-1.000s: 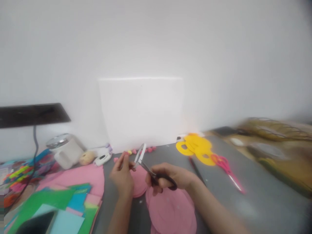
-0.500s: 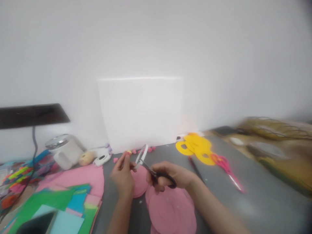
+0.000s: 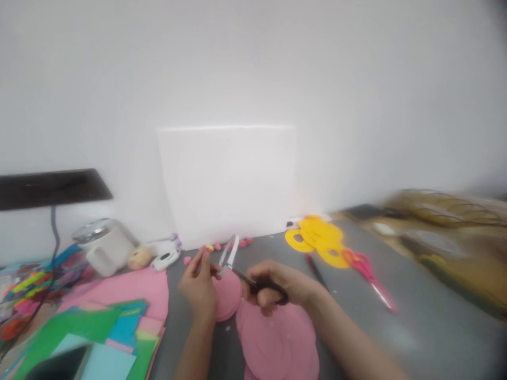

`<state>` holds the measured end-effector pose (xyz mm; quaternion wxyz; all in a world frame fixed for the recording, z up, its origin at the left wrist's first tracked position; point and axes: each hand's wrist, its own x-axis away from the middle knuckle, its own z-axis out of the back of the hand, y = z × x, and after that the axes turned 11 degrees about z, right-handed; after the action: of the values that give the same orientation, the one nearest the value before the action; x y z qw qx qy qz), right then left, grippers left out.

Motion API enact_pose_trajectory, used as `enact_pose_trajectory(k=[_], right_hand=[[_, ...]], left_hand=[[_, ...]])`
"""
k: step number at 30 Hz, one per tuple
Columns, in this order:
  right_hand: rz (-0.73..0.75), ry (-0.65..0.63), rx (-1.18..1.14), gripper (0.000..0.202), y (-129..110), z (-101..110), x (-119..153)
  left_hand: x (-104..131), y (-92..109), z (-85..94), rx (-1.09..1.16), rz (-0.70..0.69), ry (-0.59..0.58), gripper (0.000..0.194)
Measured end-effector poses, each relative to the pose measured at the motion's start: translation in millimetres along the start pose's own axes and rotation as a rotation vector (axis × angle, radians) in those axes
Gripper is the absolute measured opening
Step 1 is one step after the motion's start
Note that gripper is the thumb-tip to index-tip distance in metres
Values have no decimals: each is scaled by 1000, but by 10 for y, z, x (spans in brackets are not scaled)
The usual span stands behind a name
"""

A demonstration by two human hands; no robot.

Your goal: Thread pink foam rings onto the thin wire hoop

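Note:
My left hand (image 3: 201, 285) pinches a thin white paper ring (image 3: 233, 251) between thumb and fingers, left of centre. The black-handled scissors (image 3: 273, 288) are in my right hand (image 3: 277, 282), their blades pointing left at the lower part of the ring. Pink paper circles (image 3: 227, 298) lie under the ring, and a larger overlapping pile of pink circles (image 3: 273, 343) is below my right hand. The scissor tips are blurred where they meet the paper.
Yellow paper rings (image 3: 317, 235) and pink scissors (image 3: 366, 272) lie to the right. Coloured sheets (image 3: 85, 330), a white mug (image 3: 106, 248) and a white toy-like item (image 3: 166, 257) sit at left. A white board (image 3: 229, 184) leans on the wall.
My right hand has shifted slightly right, and its fingers on the scissor handles have drawn closer. The ring and my left hand have barely moved.

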<state>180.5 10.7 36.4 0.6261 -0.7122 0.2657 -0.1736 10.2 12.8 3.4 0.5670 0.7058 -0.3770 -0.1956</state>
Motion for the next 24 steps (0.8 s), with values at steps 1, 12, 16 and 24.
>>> enact_pose_trajectory(k=[1,12,16,24], right_hand=[[9,-32,31,31,-5,14,3],[147,-141,285,60,-110,166,98],[106,-45,462,52,-141,239,146],[91,266,889,44,46,177,68]], left_hand=[[-2,-2,4,-6,-3,3,43],[62,25,-12,-201,-148,48,35],[58,-28,-6,-310,-131,-71,35],[58,-7,-12,-230,63,-276,36]])
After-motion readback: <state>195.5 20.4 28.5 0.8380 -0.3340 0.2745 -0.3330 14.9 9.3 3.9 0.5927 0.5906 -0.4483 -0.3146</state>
